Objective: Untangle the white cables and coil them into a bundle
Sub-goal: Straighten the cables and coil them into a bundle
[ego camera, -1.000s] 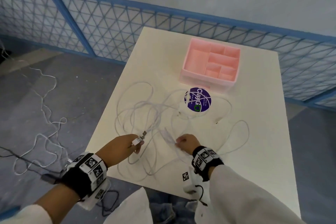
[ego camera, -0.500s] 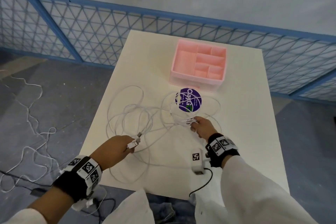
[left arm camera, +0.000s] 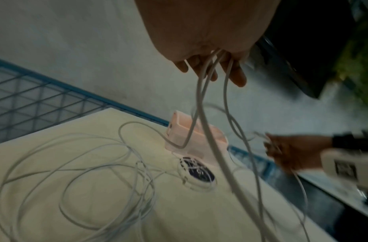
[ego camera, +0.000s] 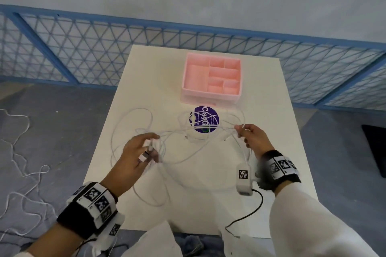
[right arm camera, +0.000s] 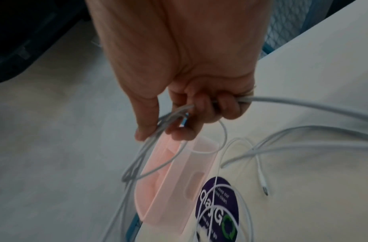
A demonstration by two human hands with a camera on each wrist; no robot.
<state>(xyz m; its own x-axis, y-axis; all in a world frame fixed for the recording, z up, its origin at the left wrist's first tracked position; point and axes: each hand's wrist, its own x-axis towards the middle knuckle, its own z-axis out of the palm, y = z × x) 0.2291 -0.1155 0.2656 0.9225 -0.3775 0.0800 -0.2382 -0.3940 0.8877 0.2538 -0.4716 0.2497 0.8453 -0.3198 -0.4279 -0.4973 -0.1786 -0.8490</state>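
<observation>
Several thin white cables (ego camera: pixel 133 131) lie tangled in loops over the white table (ego camera: pixel 271 110). My left hand (ego camera: pixel 152 142) is raised above the table's left part and holds a few strands, a USB plug (ego camera: pixel 144 155) sticking out by its fingers. In the left wrist view the strands (left arm camera: pixel 212 131) hang down from the curled fingers (left arm camera: pixel 237 77). My right hand (ego camera: pixel 240 131) is up on the right and pinches a bunch of strands; its fingers (right arm camera: pixel 189 117) wrap around them. Cable (ego camera: pixel 198 129) stretches between both hands. A loose connector end (right arm camera: pixel 265 190) lies on the table.
A pink compartment box (ego camera: pixel 211 94) stands at the table's far middle, with a round purple-lidded tub (ego camera: pixel 204 119) just in front of it under cable loops. A blue mesh fence (ego camera: pixel 83 52) runs behind. More white cable (ego camera: pixel 18 152) lies on the floor at left.
Both hands have risen off the table. The right hand has moved right with its strands, the left has moved forward, and the cable between them is now drawn out.
</observation>
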